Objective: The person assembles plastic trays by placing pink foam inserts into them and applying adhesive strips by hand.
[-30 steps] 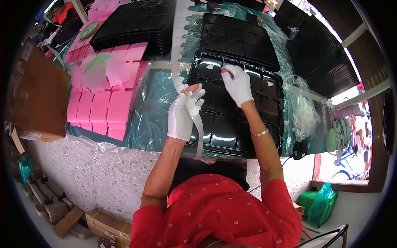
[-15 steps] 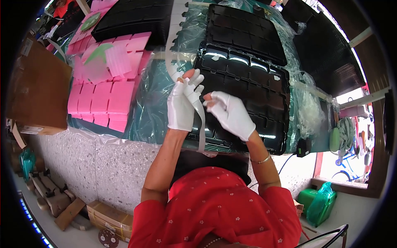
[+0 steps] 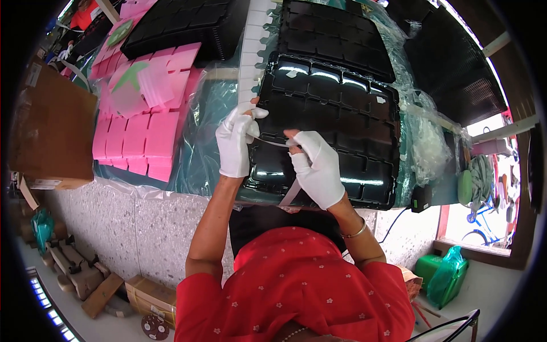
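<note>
Both hands wear white gloves with some fingertips bare. My left hand (image 3: 235, 139) is closed on a white strip at the left edge of a glossy black compartment tray (image 3: 342, 119). A narrow length of the strip (image 3: 272, 142) stretches across to my right hand (image 3: 317, 168), which pinches it above the tray's near left part. The strip's tail hangs from under the right hand over the table's front edge. Beyond my left hand lies a long white notched band (image 3: 250, 54); whether it joins the strip is hidden. Small white scraps (image 3: 292, 74) rest on the tray.
Pink slotted sheets (image 3: 134, 137) are piled at the left, with a stacked black tray (image 3: 182, 28) behind. Another black tray (image 3: 336, 43) lies at the back. Crumpled clear plastic (image 3: 427, 137) lines the right side. A cardboard box (image 3: 57, 119) stands far left.
My right hand has taken hold of the white strip, which hung loose before, and it is now drawn between both hands. My left hand has shifted left.
</note>
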A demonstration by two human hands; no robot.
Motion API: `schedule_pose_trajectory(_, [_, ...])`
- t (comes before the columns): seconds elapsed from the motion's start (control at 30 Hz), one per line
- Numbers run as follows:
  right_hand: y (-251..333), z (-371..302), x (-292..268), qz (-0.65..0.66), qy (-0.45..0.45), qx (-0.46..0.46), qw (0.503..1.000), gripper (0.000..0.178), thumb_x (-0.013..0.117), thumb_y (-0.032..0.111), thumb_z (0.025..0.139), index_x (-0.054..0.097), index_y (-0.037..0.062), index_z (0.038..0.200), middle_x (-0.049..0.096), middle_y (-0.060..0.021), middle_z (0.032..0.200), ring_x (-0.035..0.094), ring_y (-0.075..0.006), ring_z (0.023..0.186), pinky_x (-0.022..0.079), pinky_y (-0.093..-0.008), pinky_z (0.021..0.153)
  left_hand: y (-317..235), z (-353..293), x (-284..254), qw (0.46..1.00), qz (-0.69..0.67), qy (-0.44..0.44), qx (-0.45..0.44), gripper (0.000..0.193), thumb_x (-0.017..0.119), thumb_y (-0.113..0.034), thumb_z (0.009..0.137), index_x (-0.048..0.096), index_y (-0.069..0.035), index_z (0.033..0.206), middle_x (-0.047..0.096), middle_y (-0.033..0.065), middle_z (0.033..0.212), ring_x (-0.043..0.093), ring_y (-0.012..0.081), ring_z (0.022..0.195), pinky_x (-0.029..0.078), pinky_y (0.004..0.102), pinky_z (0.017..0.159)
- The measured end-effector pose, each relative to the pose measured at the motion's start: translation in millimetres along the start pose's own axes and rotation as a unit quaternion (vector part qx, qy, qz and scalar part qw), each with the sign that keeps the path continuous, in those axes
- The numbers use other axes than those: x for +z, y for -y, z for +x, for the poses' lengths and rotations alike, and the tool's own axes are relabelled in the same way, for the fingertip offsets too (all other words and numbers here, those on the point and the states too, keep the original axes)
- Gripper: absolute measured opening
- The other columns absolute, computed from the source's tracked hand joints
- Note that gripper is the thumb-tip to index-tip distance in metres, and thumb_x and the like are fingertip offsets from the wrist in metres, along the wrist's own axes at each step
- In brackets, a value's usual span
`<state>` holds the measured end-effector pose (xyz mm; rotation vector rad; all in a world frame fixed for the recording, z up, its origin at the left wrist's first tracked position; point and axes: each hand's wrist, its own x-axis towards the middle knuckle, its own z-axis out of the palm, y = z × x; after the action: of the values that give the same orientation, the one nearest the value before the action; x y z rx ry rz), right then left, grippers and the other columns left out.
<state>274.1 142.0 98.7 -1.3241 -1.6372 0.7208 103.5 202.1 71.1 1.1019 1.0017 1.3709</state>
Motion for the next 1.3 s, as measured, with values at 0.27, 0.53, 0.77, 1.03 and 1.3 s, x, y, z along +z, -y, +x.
schedule_pose_trajectory(0.27, [-12, -6, -9, 0.124, 0.004, 0.124, 0.984, 0.012, 0.058, 0.003, 0.092, 0.065, -0.0008, 0.101, 0.067, -0.0085, 0.085, 0.061, -0.0117, 0.062, 0.049, -0.0245, 0.056, -10, -18, -13, 0.979, -0.138, 0.136, -0.062, 0.04, 0.07, -0.012, 0.087, 0.06, 0.0, 0.124, 0.068, 0.0049, 0.103, 0.061, 0.0095, 0.097, 0.045, 0.0242, 0.09])
schedule_pose_trajectory(0.53, [-13, -27, -8, -0.066, 0.033, 0.007, 0.997, 0.026, 0.06, 0.005, 0.092, 0.063, 0.0055, 0.117, 0.064, -0.0081, 0.082, 0.062, -0.0149, 0.064, 0.048, -0.0253, 0.059, -7, -38, -3, 0.982, 0.184, 0.028, -0.014, 0.024, 0.074, 0.0, 0.078, 0.067, -0.001, 0.101, 0.063, -0.0014, 0.075, 0.057, 0.0055, 0.066, 0.047, 0.0224, 0.062])
schedule_pose_trajectory(0.77, [-26, -29, -3, -0.355, 0.113, -0.156, 0.915, 0.042, 0.065, 0.01, 0.081, 0.059, 0.0184, 0.121, 0.052, -0.0017, 0.068, 0.057, -0.0221, 0.064, 0.044, -0.0384, 0.058, 4, -44, -5, 0.843, 0.498, 0.011, 0.205, 0.011, 0.075, -0.009, 0.068, 0.07, -0.01, 0.078, 0.064, 0.0031, 0.072, 0.06, 0.0239, 0.077, 0.042, 0.0378, 0.081])
schedule_pose_trajectory(1.03, [-12, -15, -12, -0.434, 0.245, -0.17, 0.85, 0.058, 0.078, 0.024, 0.071, 0.059, 0.0191, 0.125, 0.054, -0.0027, 0.071, 0.057, -0.0207, 0.063, 0.043, -0.0363, 0.057, 7, -43, -10, 0.822, 0.537, 0.023, 0.189, 0.012, 0.076, -0.01, 0.067, 0.065, -0.01, 0.071, 0.064, 0.0005, 0.075, 0.059, 0.0234, 0.084, 0.038, 0.0406, 0.088])
schedule_pose_trajectory(1.3, [1, 4, -16, -0.444, 0.385, -0.145, 0.796, 0.082, 0.085, 0.032, 0.06, 0.056, 0.0124, 0.133, 0.057, -0.0046, 0.075, 0.062, -0.0226, 0.066, 0.048, -0.0373, 0.058, 12, -48, -4, 0.799, 0.564, 0.011, 0.21, 0.024, 0.08, -0.014, 0.064, 0.062, -0.008, 0.079, 0.059, 0.0052, 0.085, 0.055, 0.0289, 0.092, 0.04, 0.0428, 0.087])
